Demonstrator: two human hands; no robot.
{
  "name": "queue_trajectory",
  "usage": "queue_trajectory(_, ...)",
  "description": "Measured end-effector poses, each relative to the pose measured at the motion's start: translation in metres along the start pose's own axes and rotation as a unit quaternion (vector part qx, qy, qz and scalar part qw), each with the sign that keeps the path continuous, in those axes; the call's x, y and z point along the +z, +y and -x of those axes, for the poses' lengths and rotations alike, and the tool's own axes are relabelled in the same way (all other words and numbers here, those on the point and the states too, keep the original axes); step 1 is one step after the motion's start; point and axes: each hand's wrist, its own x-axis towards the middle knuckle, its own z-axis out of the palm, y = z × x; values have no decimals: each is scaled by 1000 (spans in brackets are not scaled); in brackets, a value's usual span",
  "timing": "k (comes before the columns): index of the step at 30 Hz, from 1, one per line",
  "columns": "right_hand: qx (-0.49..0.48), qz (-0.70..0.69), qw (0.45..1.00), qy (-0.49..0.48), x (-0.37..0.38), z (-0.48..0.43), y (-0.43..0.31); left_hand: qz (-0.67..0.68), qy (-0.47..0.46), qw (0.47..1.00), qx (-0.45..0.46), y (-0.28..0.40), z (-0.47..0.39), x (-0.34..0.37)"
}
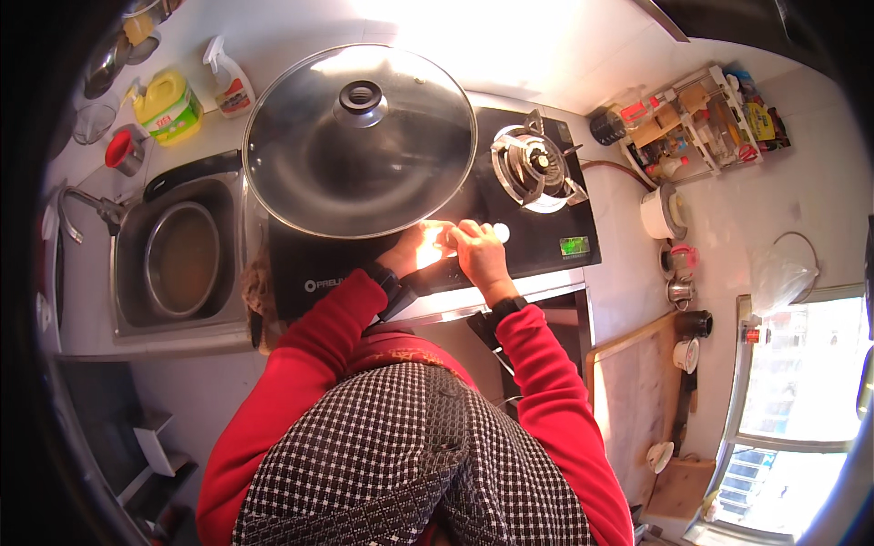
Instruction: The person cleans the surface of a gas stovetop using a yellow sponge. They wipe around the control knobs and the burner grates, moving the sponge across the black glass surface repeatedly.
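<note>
Both hands meet above the front of a black gas cooktop (427, 273), their fingertips close together. My left hand (418, 248) lies partly in bright sunlight, just below the rim of a large pan under a glass lid (300, 170) with a black-topped knob. My right hand (481, 254) is closer to the bare burner (539, 162), and a small round white knob (501, 233) shows beside its fingers. Whether anything is between the fingers of either hand cannot be made out. A dark band circles each wrist.
To the left, a metal basin (183, 259) lies in the sink (130, 286) beside a faucet (102, 208). A yellow jug (168, 109) and a spray bottle (231, 85) stand behind. A rack (707, 130), white pot (659, 211) and wooden board (631, 403) are on the right.
</note>
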Motion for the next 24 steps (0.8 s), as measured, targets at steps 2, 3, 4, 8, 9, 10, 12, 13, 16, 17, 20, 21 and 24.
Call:
queue_trajectory(2, -21, -12, 1000, -16, 1, -2, 0, 4, 55, 998, -23, 3, 2, 5)
queue_trajectory(3, -49, -23, 998, -17, 1, -3, -1, 23, 57, 998, -25, 3, 3, 5)
queue_trajectory(4, -94, -13, 995, 24, 1, -3, 0, 18, 13, 998, -50, 8, 0, 2)
queue_trajectory(8, 27, -3, 999, -29, 2, -1, 1, 38, -40, 998, -39, 5, -2, -7)
queue_trajectory(9, 13, -27, 1000, 8, 2, -1, 1, 19, -25, 999, -34, 3, -1, -9)
queue_trajectory(10, 7, -14, 999, -35, 1, 1, 0, 7, -19, 999, -27, 3, -2, -10)
queue_trajectory(12, -46, -29, 998, -33, 1, 3, 0, 24, -37, 999, -16, 1, -4, -12)
queue_trajectory(13, -31, -23, 999, -15, 1, 2, 0, 42, -53, 998, -12, 0, -3, -13)
queue_trajectory(16, -65, -46, 996, 49, 4, -2, 1, -3, -75, 997, -24, 2, -8, -14)
queue_trajectory(17, -32, -47, 998, -11, 5, -4, 1, -31, -75, 997, -17, 3, -7, -13)
queue_trajectory(20, -3, -69, 998, -12, 8, -9, 4, -15, -35, 999, -21, 3, -6, -6)
queue_trajectory(21, 30, -79, 996, -23, 8, -8, 5, -21, -31, 999, -13, 4, -5, -2)
queue_trajectory(24, 94, -150, 984, 13, 6, -1, 7, -20, -23, 999, -28, 8, 2, 8)
